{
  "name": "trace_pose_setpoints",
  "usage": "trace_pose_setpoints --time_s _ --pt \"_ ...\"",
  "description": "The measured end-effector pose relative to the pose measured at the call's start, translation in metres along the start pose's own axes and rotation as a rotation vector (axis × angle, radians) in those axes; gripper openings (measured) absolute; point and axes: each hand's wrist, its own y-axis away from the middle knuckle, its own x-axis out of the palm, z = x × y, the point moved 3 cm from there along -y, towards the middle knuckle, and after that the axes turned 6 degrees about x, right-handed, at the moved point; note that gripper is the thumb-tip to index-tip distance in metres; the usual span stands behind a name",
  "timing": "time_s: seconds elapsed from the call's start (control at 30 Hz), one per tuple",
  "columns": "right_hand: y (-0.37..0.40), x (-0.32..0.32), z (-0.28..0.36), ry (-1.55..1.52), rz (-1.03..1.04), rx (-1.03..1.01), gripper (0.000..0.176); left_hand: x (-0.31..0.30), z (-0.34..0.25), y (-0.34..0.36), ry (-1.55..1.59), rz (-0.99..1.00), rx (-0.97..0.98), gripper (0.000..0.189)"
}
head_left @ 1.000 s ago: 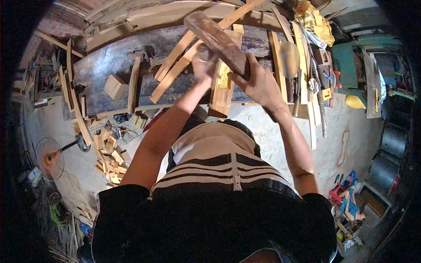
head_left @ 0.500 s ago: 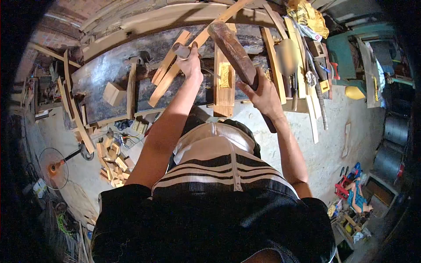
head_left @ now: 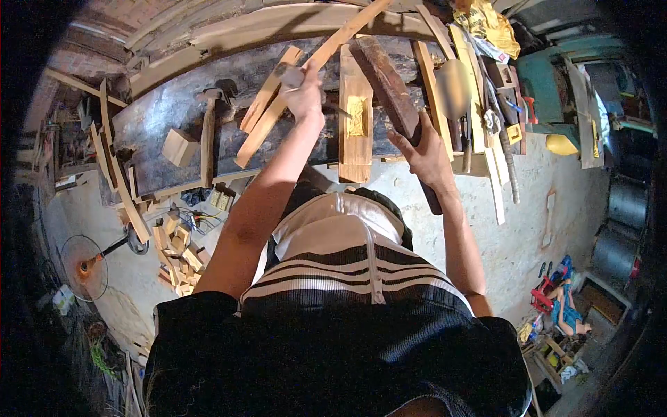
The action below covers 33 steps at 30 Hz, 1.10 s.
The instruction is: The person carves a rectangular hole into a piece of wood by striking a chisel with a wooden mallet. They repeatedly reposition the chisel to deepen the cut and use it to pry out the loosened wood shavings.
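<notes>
My left hand is closed round a chisel-like tool whose rounded wooden handle end shows above the fist; the rest is hidden. My right hand grips a long, dark wooden mallet-like block near its lower end, and it slants up to the left. Between my hands a light wooden piece lies on the dark workbench, with a rough, carved recess full of shavings. Two wooden strips lie diagonally by my left hand.
A hammer and a wooden block lie on the bench's left. Strips and tools crowd its right side, near yellow wrapping. Offcuts and a fan stand lower left. A person is at lower right.
The dark block and my right hand have shifted to the right, uncovering more of the recessed piece. My left hand has moved slightly right and down with its tool.
</notes>
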Motion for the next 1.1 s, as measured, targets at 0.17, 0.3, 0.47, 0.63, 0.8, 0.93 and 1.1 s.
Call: trace_pose_setpoints --time_s 0.17,0.3,0.47,0.63,0.8,0.93,1.1 --pt "-0.002 0.002 0.002 0.026 0.005 -0.015 0.058 0.011 0.004 0.016 -0.115 0.288 0.338 0.02" --pt "-0.003 0.003 0.004 -0.004 -0.045 -0.109 0.058 0.016 0.004 0.027 -0.102 0.287 0.423 0.017" --pt "-0.01 -0.001 0.021 -0.004 -0.085 -0.256 0.059 0.016 0.013 0.024 -0.125 0.335 0.419 0.018" --pt "0.006 -0.027 0.093 -0.049 -0.051 -0.303 0.06 0.013 0.016 0.039 -0.096 0.437 0.336 0.018" --pt "0.006 -0.019 0.112 0.118 -0.022 -0.465 0.06 0.013 0.048 0.037 0.303 0.564 0.064 0.012" --pt "-0.017 0.001 0.078 0.401 0.011 -0.494 0.051 0.019 0.025 0.046 -0.259 0.522 0.33 0.018" --pt "-0.002 -0.014 0.096 0.213 -0.025 -0.456 0.05 0.011 0.036 0.045 -0.052 0.583 0.367 0.018"
